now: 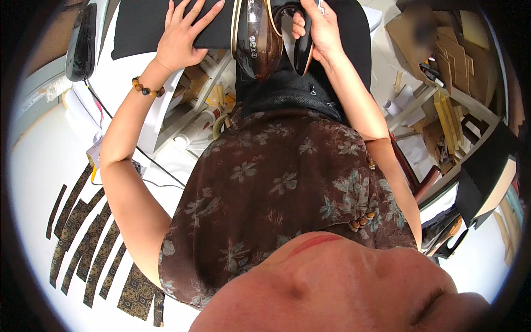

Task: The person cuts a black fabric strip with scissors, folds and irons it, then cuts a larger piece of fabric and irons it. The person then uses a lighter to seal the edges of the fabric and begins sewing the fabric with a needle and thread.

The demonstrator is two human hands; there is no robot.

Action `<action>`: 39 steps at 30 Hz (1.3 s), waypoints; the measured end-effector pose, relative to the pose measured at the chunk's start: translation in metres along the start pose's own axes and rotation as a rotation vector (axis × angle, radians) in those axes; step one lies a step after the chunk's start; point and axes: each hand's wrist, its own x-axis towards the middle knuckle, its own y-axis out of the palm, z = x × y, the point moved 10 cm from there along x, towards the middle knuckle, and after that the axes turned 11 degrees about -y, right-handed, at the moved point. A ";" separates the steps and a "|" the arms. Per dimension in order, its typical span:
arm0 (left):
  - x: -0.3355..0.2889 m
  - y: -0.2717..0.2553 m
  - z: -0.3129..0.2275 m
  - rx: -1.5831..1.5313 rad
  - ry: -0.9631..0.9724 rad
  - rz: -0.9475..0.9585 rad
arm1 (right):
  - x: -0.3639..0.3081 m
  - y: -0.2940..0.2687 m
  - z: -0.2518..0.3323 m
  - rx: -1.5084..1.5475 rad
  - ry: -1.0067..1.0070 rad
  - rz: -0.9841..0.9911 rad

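Note:
Flat on a black sheet [138, 27] at the upper left, my left hand [188, 33] has its fingers spread and holds nothing. A bead bracelet circles that wrist. My right hand [321, 30] is closed around a black, curved, handle-like piece [302, 52] with a pale edge. Between my hands stands a glossy brown, see-through body [259, 44] with small pale icons and a light rim; its far end is cut off by the picture's edge. I cannot tell its exact kind, nor whether it joins the piece in my right hand.
Dark patterned strips [88, 238] lie on the white surface at left. A black cable [119, 124] runs beside my left arm from a glossy black object [83, 44]. Below the table are a white roll [191, 130] and scraps. Cardboard [451, 50] and a pale frame [475, 102] stand at right.

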 end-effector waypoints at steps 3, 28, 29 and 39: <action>0.004 0.001 0.000 -0.007 0.008 -0.030 | -0.005 -0.017 -0.026 0.030 0.122 -0.087; -0.010 0.023 -0.011 -0.273 -0.502 -0.354 | -0.009 -0.074 0.022 0.125 -0.112 -0.266; -0.010 0.022 -0.012 -0.280 -0.496 -0.344 | -0.008 -0.074 0.023 0.124 -0.119 -0.263; -0.007 0.018 -0.006 -0.413 -0.605 -0.403 | -0.008 -0.072 0.021 0.093 -0.114 -0.258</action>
